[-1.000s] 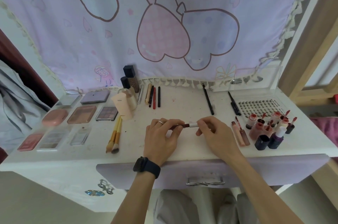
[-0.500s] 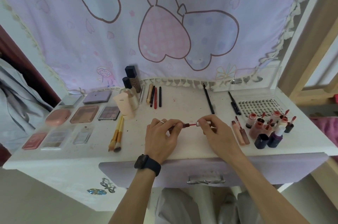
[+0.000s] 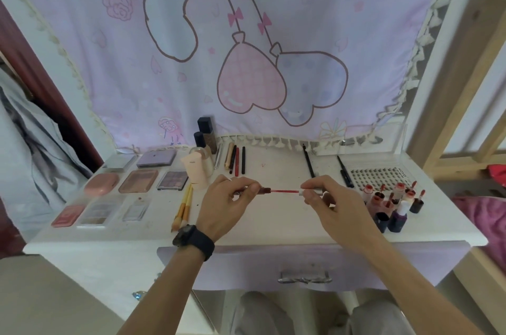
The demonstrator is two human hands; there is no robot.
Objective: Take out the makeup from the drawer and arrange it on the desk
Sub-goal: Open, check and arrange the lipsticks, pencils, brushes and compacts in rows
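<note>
My left grip (image 3: 230, 204) pinches the lip gloss tube (image 3: 264, 190), my right grip (image 3: 331, 202) pinches its wand (image 3: 284, 191), held apart probably to check the shade.

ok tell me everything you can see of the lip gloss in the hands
The lip gloss is a slim dark-red tube, open and held level over the desk. The left hand pinches the tube; the right hand pinches its pale cap. A thin red wand spans the gap from cap to tube mouth.
</note>
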